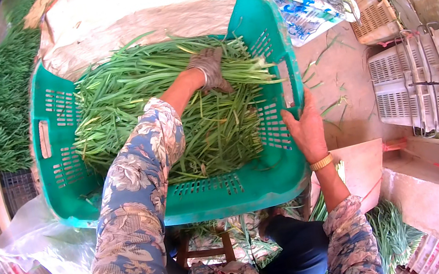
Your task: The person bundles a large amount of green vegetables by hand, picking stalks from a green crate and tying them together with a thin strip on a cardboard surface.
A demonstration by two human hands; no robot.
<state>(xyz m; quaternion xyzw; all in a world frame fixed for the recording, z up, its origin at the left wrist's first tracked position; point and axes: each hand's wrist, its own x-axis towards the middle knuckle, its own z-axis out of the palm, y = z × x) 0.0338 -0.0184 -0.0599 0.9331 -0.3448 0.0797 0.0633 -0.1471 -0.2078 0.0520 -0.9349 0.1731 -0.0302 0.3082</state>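
Observation:
A green plastic basket (252, 192) with slotted walls stands in front of me, tilted toward me. Many long, thin green stalks (127, 103), looking like chives, lie crosswise in it. My left hand (209, 70), in a grey-brown glove, reaches into the basket and closes over a bunch of these stalks near their pale ends (264, 71) on the right. My bare right hand (308, 129) grips the basket's right rim beside the handle hole, thumb on the inner side and fingers partly hidden behind the wall. A gold-coloured band circles that wrist.
A pale cloth sack (140, 11) lies against the basket's far side. Dense green stalks (6, 109) are heaped at the left, above clear plastic sheeting (45, 241). White crates (425, 82) stand at the right. More stalks (389, 233) lie low at the right, near a wooden stool (210, 252).

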